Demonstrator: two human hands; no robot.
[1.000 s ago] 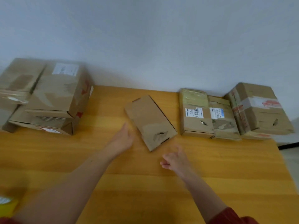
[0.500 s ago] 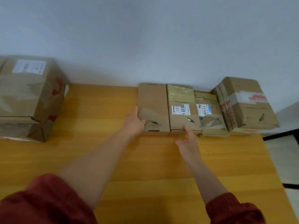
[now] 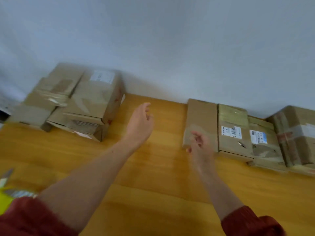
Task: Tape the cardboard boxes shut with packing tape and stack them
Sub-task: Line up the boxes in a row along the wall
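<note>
A plain flat cardboard box (image 3: 202, 116) lies against the wall at the left end of a row of boxes on the right. Beside it are a box with a barcode label (image 3: 233, 128), a box with a blue label (image 3: 262, 142) and a bigger taped box (image 3: 296, 133). My left hand (image 3: 140, 124) hovers open over the bare table between the two groups. My right hand (image 3: 198, 144) hangs loosely curled in front of the plain box, holding nothing. A pile of larger boxes (image 3: 88, 103) stands at the back left.
The wooden table (image 3: 153, 184) runs up to a pale wall. At the left edge lie a yellow object (image 3: 5, 201) and a blurred grey piece (image 3: 6, 174). My red sleeves fill the bottom corners.
Both hands have let go of the plain box, now pushed into the row, and have drawn back and up. The view has swung left, bringing the left pile fully into sight.
</note>
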